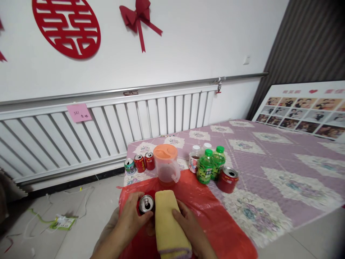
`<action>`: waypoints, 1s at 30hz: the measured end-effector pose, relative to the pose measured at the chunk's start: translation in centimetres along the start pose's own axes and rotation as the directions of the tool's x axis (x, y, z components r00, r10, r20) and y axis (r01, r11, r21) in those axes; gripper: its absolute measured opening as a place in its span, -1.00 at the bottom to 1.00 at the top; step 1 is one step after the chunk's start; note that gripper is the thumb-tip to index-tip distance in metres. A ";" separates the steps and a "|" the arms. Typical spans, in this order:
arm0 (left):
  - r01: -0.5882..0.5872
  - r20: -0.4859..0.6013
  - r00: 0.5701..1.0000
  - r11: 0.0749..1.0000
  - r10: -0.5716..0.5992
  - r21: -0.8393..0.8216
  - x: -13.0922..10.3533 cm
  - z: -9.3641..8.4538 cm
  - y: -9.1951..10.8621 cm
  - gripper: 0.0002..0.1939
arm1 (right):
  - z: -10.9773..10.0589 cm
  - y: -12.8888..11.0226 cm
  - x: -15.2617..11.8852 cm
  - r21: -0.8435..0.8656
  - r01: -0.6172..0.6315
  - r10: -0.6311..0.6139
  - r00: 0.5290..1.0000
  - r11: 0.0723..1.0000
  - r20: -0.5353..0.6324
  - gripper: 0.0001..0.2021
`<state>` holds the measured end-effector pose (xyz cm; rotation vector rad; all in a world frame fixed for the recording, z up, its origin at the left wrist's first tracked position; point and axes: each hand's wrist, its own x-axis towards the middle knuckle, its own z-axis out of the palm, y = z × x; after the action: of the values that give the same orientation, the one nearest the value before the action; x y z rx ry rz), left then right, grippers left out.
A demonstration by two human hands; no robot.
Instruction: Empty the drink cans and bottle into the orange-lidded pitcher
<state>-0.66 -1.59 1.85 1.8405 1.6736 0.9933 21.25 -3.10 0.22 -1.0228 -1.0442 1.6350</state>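
Note:
My left hand (132,212) is closed around an opened drink can (146,203), its silver top facing up at me. Beside it, my right hand (188,221) grips a folded yellow cloth (169,219) with a purple edge. Can and cloth are close together over a red plastic sheet (212,216). Just beyond them stands a clear plastic pitcher (165,169) with an orange lid and a little liquid at its base.
Left of the pitcher stand two red cans (139,163) and a green-and-white can (129,167). Several bottles, some with green caps (206,167), and a larger red can (228,180) stand to the right on the patterned tablecloth (256,180). A radiator (151,115) runs behind.

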 end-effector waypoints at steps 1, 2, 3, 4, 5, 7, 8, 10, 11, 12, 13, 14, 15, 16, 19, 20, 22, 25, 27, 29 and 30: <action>0.006 0.016 1.000 1.000 -0.006 0.002 0.0 -0.1 0.2 -0.55 | -0.1 0.1 0.1 -0.057 0.006 -0.007 1.000 0.998 -0.014 -0.39; 0.008 0.028 1.000 1.000 -0.008 -0.001 -0.1 -0.2 0.4 -0.56 | -0.2 0.1 0.2 -0.121 0.006 -0.010 0.999 0.993 -0.032 -0.41; 0.005 0.043 0.999 1.000 -0.005 -0.010 -0.1 -0.3 0.5 -0.57 | -0.3 0.2 0.2 -0.186 0.002 -0.012 0.999 0.983 -0.053 -0.43; -0.002 0.059 0.998 1.000 0.004 -0.026 -0.1 -0.4 0.7 -0.57 | -0.4 0.3 0.3 -0.251 -0.005 -0.013 0.997 0.968 -0.072 -0.44; -0.011 0.078 0.997 0.999 0.015 -0.044 -0.1 -0.5 0.8 -0.56 | -0.5 0.4 0.3 -0.312 -0.015 -0.015 0.996 0.950 -0.092 -0.45; -0.031 0.130 0.991 0.996 0.041 -0.080 -0.1 -0.9 1.0 -0.52 | -0.7 0.5 0.4 -0.411 -0.025 -0.026 0.992 0.911 -0.119 -0.44; -0.039 0.159 0.986 0.995 0.053 -0.093 -0.1 -1.2 1.1 -0.50 | -0.7 0.6 0.4 -0.445 -0.021 -0.038 0.991 0.895 -0.124 -0.44; -0.047 0.223 0.972 0.993 0.070 -0.105 -0.1 -1.7 1.3 -0.45 | -0.7 0.6 0.3 -0.469 -0.005 -0.059 0.991 0.883 -0.122 -0.44; -0.048 0.251 0.965 0.993 0.074 -0.108 0.0 -1.9 1.3 -0.43 | -0.6 0.5 0.3 -0.461 0.005 -0.066 0.991 0.887 -0.116 -0.44; -0.049 0.272 0.959 0.993 0.077 -0.109 0.0 -2.0 1.3 -0.41 | -0.6 0.5 0.2 -0.441 0.012 -0.067 0.992 0.898 -0.110 -0.44; -0.050 0.287 0.955 0.993 0.080 -0.111 0.0 -2.1 1.3 -0.40 | -0.5 0.4 0.1 -0.407 0.017 -0.064 0.993 0.913 -0.102 -0.43; -0.053 0.295 0.952 0.992 0.084 -0.112 0.0 -2.2 1.2 -0.40 | -0.4 0.3 0.0 -0.358 0.022 -0.057 0.994 0.933 -0.090 -0.41; -0.057 0.300 0.950 0.992 0.089 -0.115 0.0 -2.2 1.2 -0.40 | -0.4 0.3 -0.1 -0.300 0.025 -0.050 0.996 0.954 -0.075 -0.39; -0.061 0.304 0.948 0.991 0.094 -0.119 0.0 -2.2 1.2 -0.39 | -0.3 0.2 -0.2 -0.241 0.029 -0.044 0.997 0.970 -0.059 -0.37; -0.072 0.316 0.943 0.990 0.107 -0.119 0.0 -2.2 1.1 -0.39 | 0.0 0.0 -0.4 -0.124 0.027 -0.030 0.999 0.992 -0.026 -0.32; -0.075 0.321 0.941 0.990 0.110 -0.118 0.0 -2.2 1.1 -0.38 | 0.0 -0.1 -0.5 -0.130 0.022 -0.026 0.999 0.991 -0.027 -0.33; -0.078 0.339 0.934 0.990 0.114 -0.117 0.0 -2.3 1.0 -0.37 | 0.0 -0.1 -0.5 -0.194 0.012 -0.018 0.999 0.981 -0.032 -0.36; -0.080 0.366 0.923 0.989 0.121 -0.126 0.1 -2.5 0.8 -0.33 | -0.1 0.0 -0.5 -0.359 0.005 -0.031 0.997 0.933 -0.066 -0.42; -0.069 0.370 0.922 0.988 0.116 -0.137 0.0 -2.5 0.6 -0.31 | -0.3 0.2 -0.4 -0.462 0.009 -0.060 0.994 0.887 -0.097 -0.45; -0.045 0.364 0.926 0.988 0.097 -0.148 -0.1 -2.3 0.5 -0.30 | -0.6 0.4 -0.3 -0.517 0.012 -0.082 0.990 0.856 -0.112 -0.45; -0.029 0.357 0.930 0.988 0.082 -0.152 -0.2 -2.1 0.5 -0.30 | -0.6 0.4 -0.3 -0.517 0.013 -0.084 0.990 0.856 -0.114 -0.45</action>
<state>-2.00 -2.10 3.53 1.8496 1.3017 0.7184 21.81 -3.34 -0.33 -1.4197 -1.4463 1.2425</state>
